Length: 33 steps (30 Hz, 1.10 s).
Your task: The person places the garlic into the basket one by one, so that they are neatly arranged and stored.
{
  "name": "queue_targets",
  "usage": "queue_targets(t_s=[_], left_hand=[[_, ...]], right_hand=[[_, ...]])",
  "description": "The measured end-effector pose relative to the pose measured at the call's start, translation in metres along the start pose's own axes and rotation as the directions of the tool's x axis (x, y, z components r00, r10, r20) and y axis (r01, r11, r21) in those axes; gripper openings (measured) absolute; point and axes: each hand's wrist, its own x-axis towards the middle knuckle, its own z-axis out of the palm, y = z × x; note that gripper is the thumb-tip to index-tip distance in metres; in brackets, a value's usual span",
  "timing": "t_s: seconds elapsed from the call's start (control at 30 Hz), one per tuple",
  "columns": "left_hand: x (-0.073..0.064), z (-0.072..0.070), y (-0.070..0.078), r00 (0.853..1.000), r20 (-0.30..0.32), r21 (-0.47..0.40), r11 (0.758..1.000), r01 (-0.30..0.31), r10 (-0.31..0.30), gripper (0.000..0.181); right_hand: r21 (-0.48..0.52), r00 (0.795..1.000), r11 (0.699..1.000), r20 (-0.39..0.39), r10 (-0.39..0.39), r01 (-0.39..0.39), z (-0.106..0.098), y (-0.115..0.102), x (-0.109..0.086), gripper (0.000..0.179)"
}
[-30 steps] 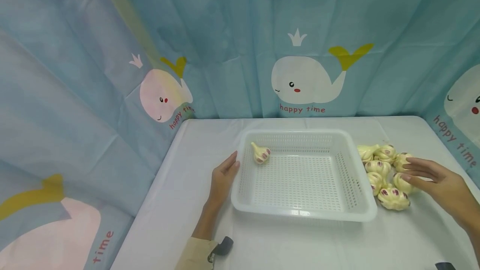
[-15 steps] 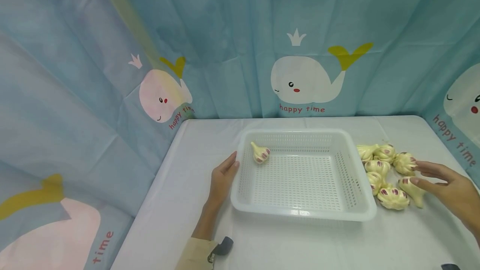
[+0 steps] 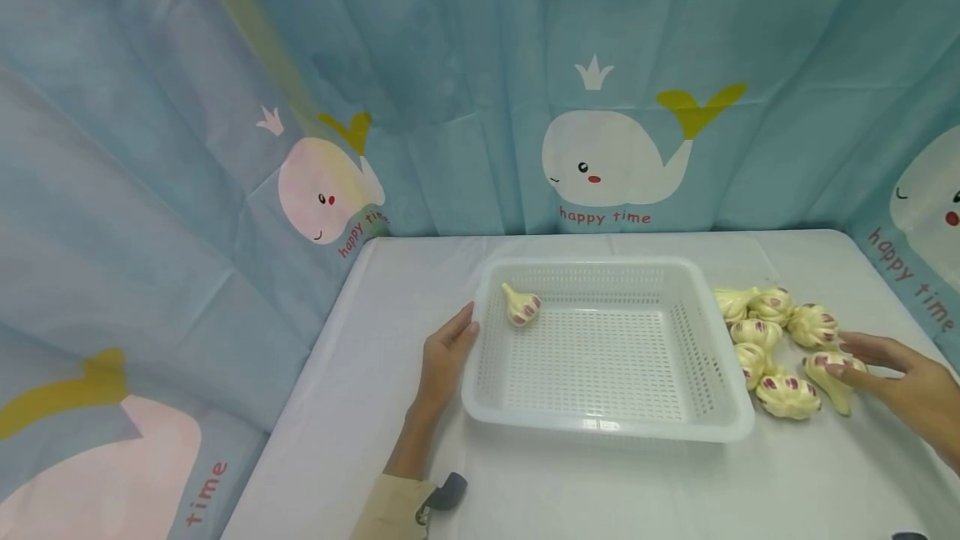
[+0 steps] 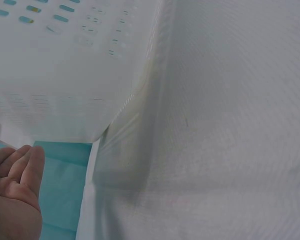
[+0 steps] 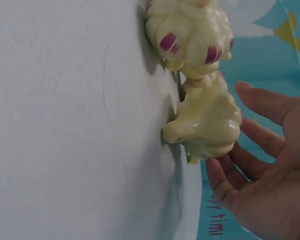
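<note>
A white plastic basket point(image 3: 600, 432) stands mid-table, with one garlic bulb point(image 3: 522, 308) in its far left corner. My left hand point(image 3: 442, 361) is at the basket's left side with its fingers extended; the left wrist view shows the same hand point(image 4: 20, 185) below the basket's wall, and contact is unclear. At the right, my right hand point(image 3: 903, 386) reaches around a garlic bulb point(image 5: 205, 122) lying on the table. Its thumb stands apart from the bulb in the right wrist view, while the other fingers curve loosely close behind it.
Several more garlic bulbs point(image 3: 787, 394) lie clustered against the basket's right side. A white cloth covers the table point(image 3: 570, 490). Blue curtains point(image 3: 465, 90) printed with whales hang behind the table and along its left side.
My right hand has drawn back to the right from over the bulbs. The nearest bulb has turned and shifted slightly right along with it. The left hand and basket look unmoved.
</note>
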Motion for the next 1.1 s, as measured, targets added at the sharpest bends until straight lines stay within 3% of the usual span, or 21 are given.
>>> queue_targets(t_s=[0.23,0.53,0.77,1.1], left_hand=[[0.0,0.0,0.0,1.0,0.001,-0.011,1.0,0.002,-0.002,0.048],[-0.001,0.0,0.0,1.0,0.012,-0.013,1.0,0.0,0.001,0.049],[-0.001,-0.001,0.0,1.0,0.01,-0.009,1.0,0.0,0.0,0.049],[0.0,-0.001,-0.003,1.0,0.005,-0.004,1.0,0.005,-0.005,0.049]], right_hand=[[-0.013,0.998,1.0,0.054,0.026,-0.025,0.0,0.014,0.008,0.099],[-0.054,0.994,0.997,0.092,0.059,-0.054,0.003,0.012,0.008,0.1],[-0.106,0.997,0.994,0.07,0.027,-0.019,0.001,0.011,0.007,0.099],[-0.093,0.996,0.994,0.066,0.058,-0.052,0.002,0.005,0.005,0.096]])
